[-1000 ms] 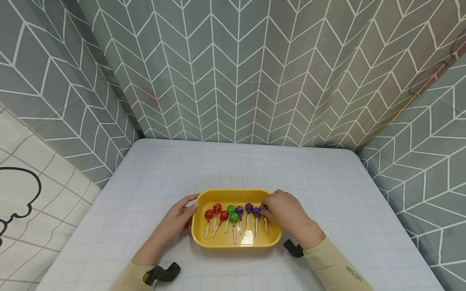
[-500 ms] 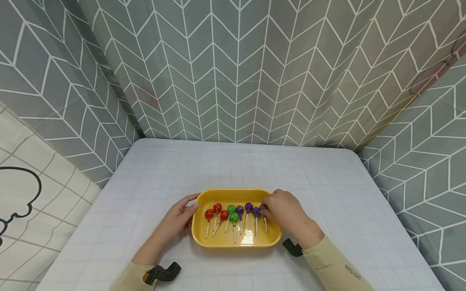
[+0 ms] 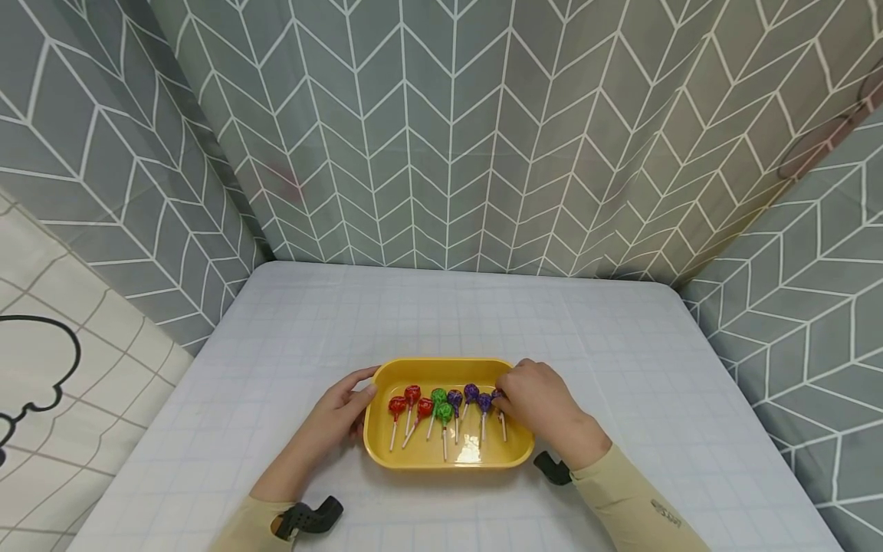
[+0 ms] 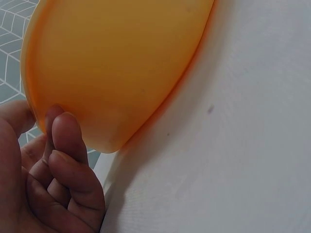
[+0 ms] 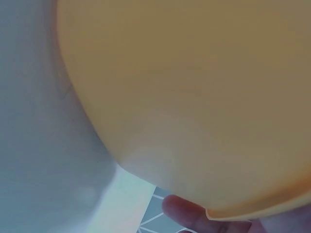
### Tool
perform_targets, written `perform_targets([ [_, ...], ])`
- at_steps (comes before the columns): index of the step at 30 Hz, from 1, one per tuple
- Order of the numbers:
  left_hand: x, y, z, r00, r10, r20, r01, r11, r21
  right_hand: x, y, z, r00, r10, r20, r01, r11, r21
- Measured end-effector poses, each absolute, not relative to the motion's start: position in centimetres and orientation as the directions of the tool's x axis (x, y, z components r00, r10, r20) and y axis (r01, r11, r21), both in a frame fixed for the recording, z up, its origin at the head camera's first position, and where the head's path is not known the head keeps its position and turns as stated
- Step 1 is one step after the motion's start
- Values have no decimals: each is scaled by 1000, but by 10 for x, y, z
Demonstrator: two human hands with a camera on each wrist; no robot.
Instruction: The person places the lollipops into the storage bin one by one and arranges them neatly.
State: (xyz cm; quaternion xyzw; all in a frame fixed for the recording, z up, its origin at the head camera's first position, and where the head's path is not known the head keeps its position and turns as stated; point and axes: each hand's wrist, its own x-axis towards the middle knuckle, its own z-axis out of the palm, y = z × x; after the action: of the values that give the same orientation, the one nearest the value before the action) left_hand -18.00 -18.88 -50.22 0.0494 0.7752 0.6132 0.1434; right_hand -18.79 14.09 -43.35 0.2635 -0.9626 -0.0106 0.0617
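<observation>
A yellow tray point(image 3: 386, 458) lies near the front of the table. Several lollipops rest in it in a loose row: a red lollipop point(image 3: 396, 406) at the left, a green lollipop point(image 3: 444, 415) in the middle, purple ones such as this purple lollipop point(image 3: 485, 402) towards the right. My left hand point(image 3: 343, 408) grips the tray's left end, fingers against its outer wall point(image 4: 75, 160). At the right end my right hand point(image 3: 545, 399) holds the rim, its thumb inside beside the rightmost purple lollipop point(image 3: 498, 395), partly hidden. One right fingertip point(image 5: 182, 208) shows outside the wall.
A white cloth with a faint grid covers the table point(image 3: 441, 314). A grey-green chevron curtain point(image 3: 428, 153) stands behind it and at both sides. Black wrist mounts point(image 3: 312, 517) sit at both sleeves.
The purple lollipops at the right have shifted very slightly left, and one stick tilts more. My right wrist has moved slightly left. My left hand and the tray have hardly moved.
</observation>
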Motion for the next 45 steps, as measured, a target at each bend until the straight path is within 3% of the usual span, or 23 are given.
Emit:
perform_targets([
  [9,-181,-189,-502,-954,248,-166,-104,245,964,-186,139,-431,-879,-473,61,-474,881,5],
  [45,-180,-188,-501,-952,247,-178,-113,255,960,-188,141,-432,-856,-506,103,-508,861,8],
])
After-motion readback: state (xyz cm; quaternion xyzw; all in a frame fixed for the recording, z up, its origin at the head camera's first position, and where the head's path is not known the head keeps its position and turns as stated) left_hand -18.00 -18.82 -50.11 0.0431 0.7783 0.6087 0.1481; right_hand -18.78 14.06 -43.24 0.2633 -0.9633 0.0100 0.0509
